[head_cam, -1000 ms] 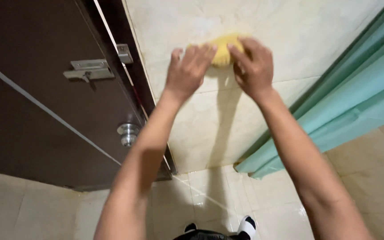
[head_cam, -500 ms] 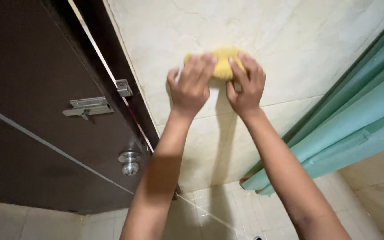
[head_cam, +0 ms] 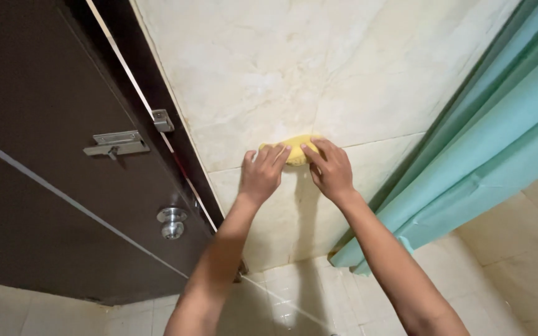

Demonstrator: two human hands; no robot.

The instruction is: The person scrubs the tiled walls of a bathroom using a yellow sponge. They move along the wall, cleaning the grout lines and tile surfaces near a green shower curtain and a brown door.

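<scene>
Two hands pressed on a yellow sponge against a tiled wall.
Both the left hand (head_cam: 261,176) and the right hand (head_cam: 331,169) are laid over the yellow sponge (head_cam: 295,148), fingers curled onto it, pinning it to the cream wall tile (head_cam: 269,68). A dark brown door (head_cam: 51,186) with a latch (head_cam: 116,144) and round knob (head_cam: 172,221) is seen to the left; a teal curtain (head_cam: 487,155) hangs to the right.

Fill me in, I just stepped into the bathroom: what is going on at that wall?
A person presses a yellow sponge flat against the cream tiled wall with both hands. The left hand and right hand sit side by side, fingers spread over the sponge, near a grout line. A dark door with a latch and round knob stands to the left, a teal curtain hangs to the right.
</scene>
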